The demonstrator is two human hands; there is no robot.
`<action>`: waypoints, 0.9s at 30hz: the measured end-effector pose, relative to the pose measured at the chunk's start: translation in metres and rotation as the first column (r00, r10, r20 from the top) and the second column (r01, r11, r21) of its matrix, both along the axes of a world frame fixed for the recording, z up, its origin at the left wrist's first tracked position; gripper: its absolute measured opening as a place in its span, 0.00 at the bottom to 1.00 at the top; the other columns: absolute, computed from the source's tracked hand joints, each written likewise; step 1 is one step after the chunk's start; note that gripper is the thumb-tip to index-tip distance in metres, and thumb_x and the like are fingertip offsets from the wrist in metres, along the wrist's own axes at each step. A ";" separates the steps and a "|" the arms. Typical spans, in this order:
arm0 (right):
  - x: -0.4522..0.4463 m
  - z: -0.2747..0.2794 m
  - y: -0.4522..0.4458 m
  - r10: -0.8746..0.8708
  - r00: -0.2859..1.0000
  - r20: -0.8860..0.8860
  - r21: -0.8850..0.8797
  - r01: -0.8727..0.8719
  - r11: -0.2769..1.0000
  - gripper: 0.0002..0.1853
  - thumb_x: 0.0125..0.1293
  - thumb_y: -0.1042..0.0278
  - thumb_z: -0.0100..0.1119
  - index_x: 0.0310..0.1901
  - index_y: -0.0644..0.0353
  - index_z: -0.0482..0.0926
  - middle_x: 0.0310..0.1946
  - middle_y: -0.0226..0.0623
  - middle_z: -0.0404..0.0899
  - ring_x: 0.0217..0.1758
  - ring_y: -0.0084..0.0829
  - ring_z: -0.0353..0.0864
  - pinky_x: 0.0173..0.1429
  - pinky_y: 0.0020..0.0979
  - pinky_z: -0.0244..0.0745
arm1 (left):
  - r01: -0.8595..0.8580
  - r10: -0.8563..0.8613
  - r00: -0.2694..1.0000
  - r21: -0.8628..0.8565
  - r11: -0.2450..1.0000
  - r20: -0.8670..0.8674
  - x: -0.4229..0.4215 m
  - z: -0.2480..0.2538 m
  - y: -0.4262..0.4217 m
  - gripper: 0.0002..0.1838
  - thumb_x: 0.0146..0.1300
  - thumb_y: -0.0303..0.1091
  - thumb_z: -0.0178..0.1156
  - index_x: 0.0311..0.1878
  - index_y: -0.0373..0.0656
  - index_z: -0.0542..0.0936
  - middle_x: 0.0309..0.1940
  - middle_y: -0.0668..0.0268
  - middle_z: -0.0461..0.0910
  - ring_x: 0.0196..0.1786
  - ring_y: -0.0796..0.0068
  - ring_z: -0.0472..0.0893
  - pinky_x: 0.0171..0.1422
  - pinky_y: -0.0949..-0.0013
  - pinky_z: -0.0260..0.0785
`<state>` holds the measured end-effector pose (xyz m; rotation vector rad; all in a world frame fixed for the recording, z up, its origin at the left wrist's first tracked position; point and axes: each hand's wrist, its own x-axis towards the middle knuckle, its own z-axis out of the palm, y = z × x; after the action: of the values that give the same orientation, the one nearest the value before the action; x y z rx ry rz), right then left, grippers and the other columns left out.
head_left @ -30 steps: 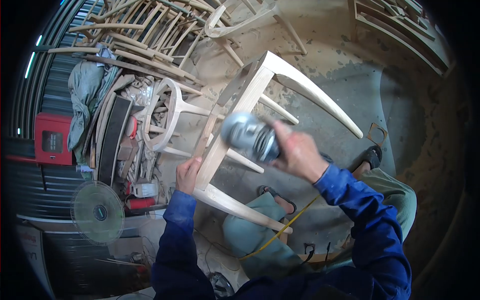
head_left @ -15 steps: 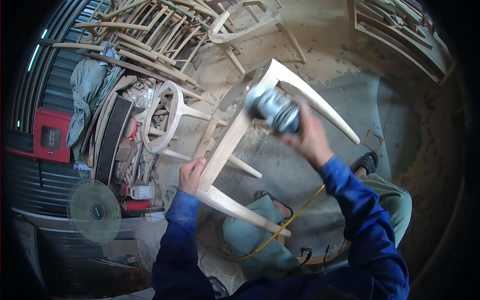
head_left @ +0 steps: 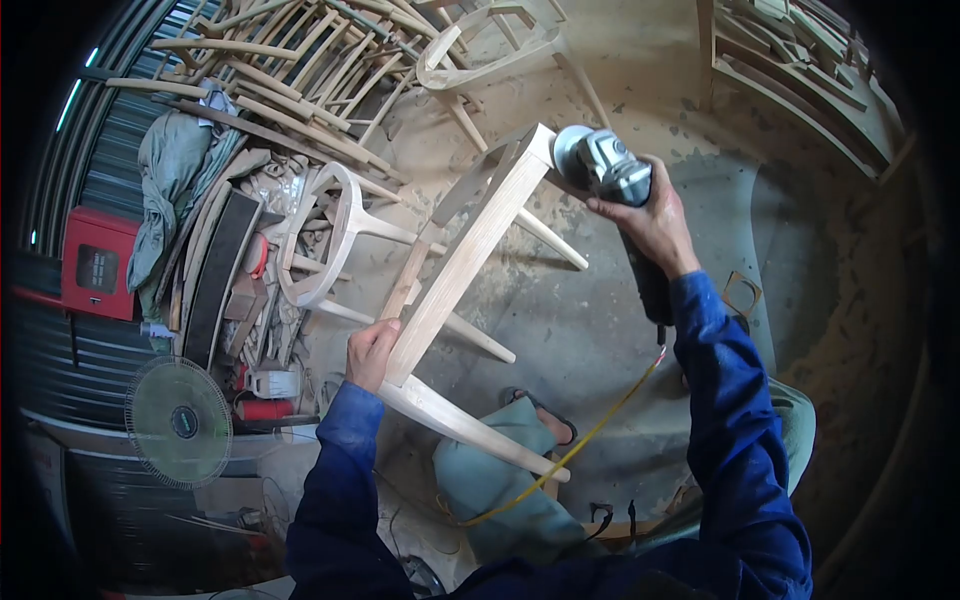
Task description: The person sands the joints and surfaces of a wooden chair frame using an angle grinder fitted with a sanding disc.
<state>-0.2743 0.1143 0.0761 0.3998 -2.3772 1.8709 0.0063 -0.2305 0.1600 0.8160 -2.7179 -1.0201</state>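
Observation:
A pale wooden chair frame (head_left: 470, 255) lies tilted in front of me, its legs pointing out to the right. My left hand (head_left: 373, 354) is closed around the near left corner of the frame, fingers wrapped over the rail. In my right hand (head_left: 655, 222) is an angle grinder (head_left: 612, 172), gripped round its body. The grinder's disc sits at the frame's far corner, by the top of a leg; whether it touches the wood I cannot tell. A yellow cord (head_left: 560, 455) runs from the grinder's tail down past my legs.
Another chair frame (head_left: 345, 235) stands to the left, and one more (head_left: 490, 65) at the back. Stacked wooden parts (head_left: 290, 60) fill the upper left. A fan (head_left: 180, 422) and a red box (head_left: 98, 262) are at the left. A wooden rack (head_left: 800, 100) stands at upper right.
The grinder in my right hand has moved right and slightly up, from the middle of the rail to the far corner. My left hand keeps its hold, shifting slightly left with the view.

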 end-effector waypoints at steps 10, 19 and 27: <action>0.080 0.018 -0.021 0.360 0.919 -0.160 0.111 -0.346 0.932 0.49 0.51 0.51 0.85 0.70 0.54 0.64 0.47 0.54 0.86 0.49 0.57 0.88 0.55 0.48 0.83 | 0.009 -0.009 1.000 -0.031 0.999 -0.002 0.010 0.000 0.014 0.23 0.75 0.44 0.59 0.52 0.28 0.85 0.35 0.64 0.85 0.41 0.79 0.79 0.48 0.70 0.72; 0.027 0.015 0.005 0.172 0.985 0.017 -0.086 -0.170 0.982 0.49 0.46 0.54 0.88 0.67 0.61 0.69 0.54 0.54 0.86 0.60 0.47 0.86 0.65 0.41 0.78 | 0.005 -0.005 1.000 -0.017 1.000 0.018 0.015 -0.009 0.013 0.23 0.75 0.42 0.60 0.55 0.28 0.85 0.41 0.56 0.88 0.45 0.72 0.83 0.53 0.68 0.74; 0.019 0.013 0.012 0.184 0.968 0.170 -0.201 -0.149 0.968 0.46 0.47 0.53 0.89 0.63 0.65 0.72 0.50 0.49 0.87 0.51 0.38 0.87 0.59 0.37 0.81 | -0.036 0.036 0.999 0.008 0.999 -0.007 0.017 -0.002 0.037 0.21 0.73 0.44 0.61 0.47 0.30 0.85 0.32 0.65 0.86 0.39 0.82 0.79 0.47 0.69 0.73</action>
<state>-0.2555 0.1259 0.0886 0.4371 -2.3136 2.2796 0.0236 -0.1939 0.1575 0.8573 -2.6844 -1.0252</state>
